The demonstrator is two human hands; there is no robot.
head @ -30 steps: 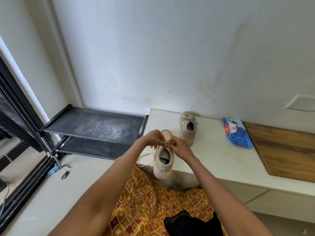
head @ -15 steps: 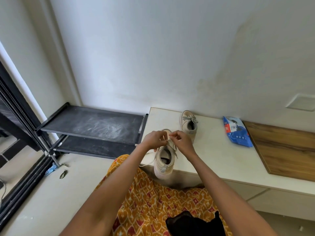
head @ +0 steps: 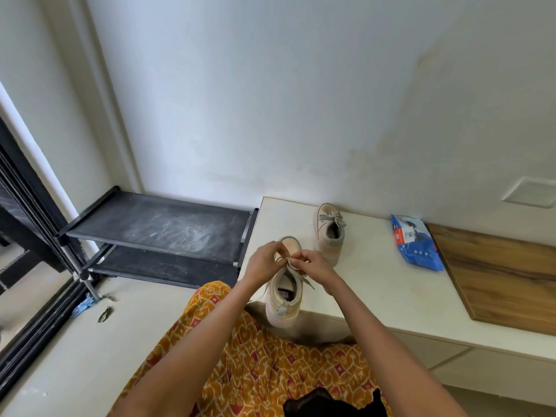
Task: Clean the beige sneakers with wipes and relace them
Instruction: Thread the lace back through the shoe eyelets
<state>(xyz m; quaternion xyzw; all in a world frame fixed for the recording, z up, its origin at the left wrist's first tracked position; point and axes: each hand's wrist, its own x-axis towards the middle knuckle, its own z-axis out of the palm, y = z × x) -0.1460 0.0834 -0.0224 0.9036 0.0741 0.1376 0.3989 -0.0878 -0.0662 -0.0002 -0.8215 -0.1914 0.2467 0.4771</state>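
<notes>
Beige sneaker [head: 284,296] sits heel-out at the near edge of the white bench [head: 376,281], lower centre of frame. Both hands pinch its lace [head: 296,267] above the tongue, left hand [head: 263,263] and right hand [head: 316,266] closer together than half a second ago. Second sneaker [head: 329,233], already tied, stands just behind. Blue wipes pack [head: 416,245] lies right; black rack [head: 156,230] left.

Hands sit closer together now than a second ago — the left hand [head: 263,261] and right hand [head: 314,264] both pinch the lace [head: 290,261] right over the near sneaker [head: 284,296]'s tongue. A loose lace end now trails off to the right of the opening — earlier it wasn't showing there.
</notes>
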